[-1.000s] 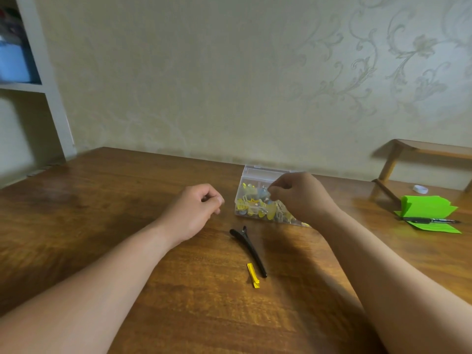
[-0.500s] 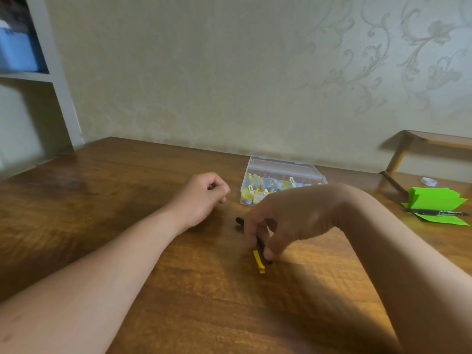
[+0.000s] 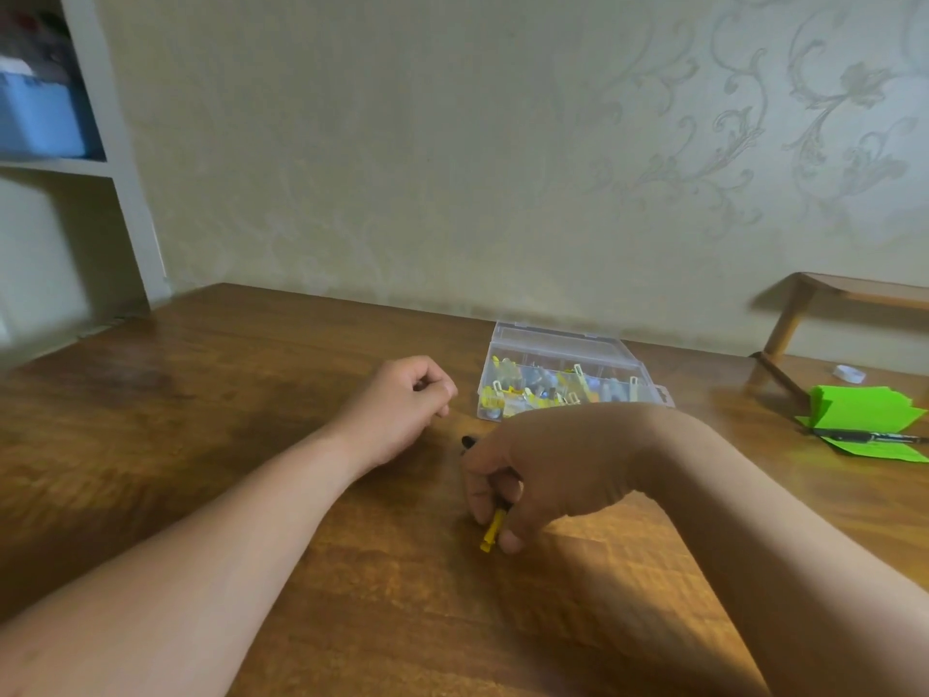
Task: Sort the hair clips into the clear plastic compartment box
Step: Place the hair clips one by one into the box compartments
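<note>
The clear plastic compartment box [image 3: 563,344] stands open near the wall with several yellow and pale clips inside. My right hand [image 3: 543,470] is curled down on the table in front of it, thumb and fingers pinching a small yellow hair clip [image 3: 491,533]. A long black hair clip [image 3: 467,441] lies under that hand; only its far tip shows. My left hand [image 3: 402,404] rests on the table to the left of the box, loosely fisted, holding nothing.
Wooden table [image 3: 201,445] runs to the wall. At the right lie green paper sheets [image 3: 864,415] with a black pen [image 3: 864,437] on them, a small white roll [image 3: 849,373] and a wooden stand [image 3: 804,304]. A white shelf unit [image 3: 115,168] stands at the left.
My right hand left the box, came down toward me over the two clips, and its fingers have closed around the yellow clip. The left hand stayed put.
</note>
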Tool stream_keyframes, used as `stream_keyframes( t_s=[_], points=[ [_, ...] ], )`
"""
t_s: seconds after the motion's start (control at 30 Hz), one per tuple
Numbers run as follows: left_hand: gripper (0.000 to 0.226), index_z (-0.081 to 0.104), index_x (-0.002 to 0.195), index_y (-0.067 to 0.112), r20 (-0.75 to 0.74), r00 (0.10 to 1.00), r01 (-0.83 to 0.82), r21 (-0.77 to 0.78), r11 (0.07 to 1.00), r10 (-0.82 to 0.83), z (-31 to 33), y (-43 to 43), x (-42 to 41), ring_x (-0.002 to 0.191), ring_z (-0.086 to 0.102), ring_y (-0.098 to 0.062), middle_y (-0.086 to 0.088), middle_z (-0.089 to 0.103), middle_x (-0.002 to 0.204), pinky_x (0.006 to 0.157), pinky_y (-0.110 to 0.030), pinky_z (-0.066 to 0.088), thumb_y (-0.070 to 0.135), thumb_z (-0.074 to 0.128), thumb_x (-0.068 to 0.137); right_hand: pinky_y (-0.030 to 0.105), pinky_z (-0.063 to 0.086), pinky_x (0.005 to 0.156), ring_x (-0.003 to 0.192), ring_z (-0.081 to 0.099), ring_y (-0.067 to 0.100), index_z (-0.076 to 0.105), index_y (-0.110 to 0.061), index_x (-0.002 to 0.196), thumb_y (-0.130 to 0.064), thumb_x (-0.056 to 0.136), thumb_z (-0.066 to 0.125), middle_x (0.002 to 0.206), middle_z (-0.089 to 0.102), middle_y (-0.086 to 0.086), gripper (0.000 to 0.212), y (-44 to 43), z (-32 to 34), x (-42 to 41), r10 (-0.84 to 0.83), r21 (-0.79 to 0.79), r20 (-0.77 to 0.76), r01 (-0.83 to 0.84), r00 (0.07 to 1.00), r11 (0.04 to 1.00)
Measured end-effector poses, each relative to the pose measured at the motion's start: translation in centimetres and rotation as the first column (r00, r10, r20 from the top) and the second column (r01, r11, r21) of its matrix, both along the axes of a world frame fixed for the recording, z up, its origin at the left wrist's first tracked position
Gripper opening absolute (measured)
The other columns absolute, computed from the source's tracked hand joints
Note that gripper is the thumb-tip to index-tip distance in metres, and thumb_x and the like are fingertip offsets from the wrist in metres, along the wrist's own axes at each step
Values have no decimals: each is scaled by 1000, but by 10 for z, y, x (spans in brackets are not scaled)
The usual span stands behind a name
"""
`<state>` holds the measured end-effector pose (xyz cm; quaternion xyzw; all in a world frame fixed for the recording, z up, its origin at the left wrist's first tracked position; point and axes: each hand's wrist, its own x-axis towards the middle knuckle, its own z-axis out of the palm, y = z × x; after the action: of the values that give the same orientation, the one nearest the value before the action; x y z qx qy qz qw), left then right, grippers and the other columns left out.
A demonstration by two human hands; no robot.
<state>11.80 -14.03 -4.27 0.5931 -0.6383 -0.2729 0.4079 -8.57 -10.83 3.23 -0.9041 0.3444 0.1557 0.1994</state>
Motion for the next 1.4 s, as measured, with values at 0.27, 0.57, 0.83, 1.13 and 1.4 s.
stream_keyframes(
  t_s=[0.27,0.57,0.83,1.13,1.4],
  points=[
    [16,75,88,26,-15,1000,-1,8,1000,1,-1,-2,1,78,66,-14,14,76,82,89,-43,57,26,64,99,22,44,70,78,60,1,75,-25,113,-35,99,73,90,66,-14,17,0,-9,8,-6,-16,59,7,998,1000],
    [18,73,99,31,32,999,17,-13,1000,-16,1,3,-1,91,66,-7,11,74,95,79,-30,49,32,58,108,27,53,64,68,67,2,79,-23,98,-29,103,68,80,78,-5,13,-54,1,-53,-393,-6,698,555,598,832],
    [18,73,97,28,36,999,28,-6,1000,-28,3,2,-4,90,66,-8,8,74,94,78,-29,49,31,57,107,26,54,64,82,71,15,71,-21,107,-19,98,73,97,74,-4,10,-80,-27,-46,-470,-77,724,736,506,673],
    [19,73,97,28,35,999,26,-9,1000,-26,1,1,-2,92,66,-8,11,73,94,81,-31,53,32,58,107,32,59,77,92,68,13,74,-29,108,-24,95,73,105,74,-9,14,-94,-27,-10,-404,-399,482,605,778,689],
    [18,73,98,29,44,999,30,-8,1000,-30,1,1,-2,95,68,-10,9,74,96,88,-35,58,33,58,107,24,49,63,80,65,6,73,-26,102,-24,100,65,93,73,-11,9,-78,-27,-26,-360,-330,684,709,634,623]
  ],
)
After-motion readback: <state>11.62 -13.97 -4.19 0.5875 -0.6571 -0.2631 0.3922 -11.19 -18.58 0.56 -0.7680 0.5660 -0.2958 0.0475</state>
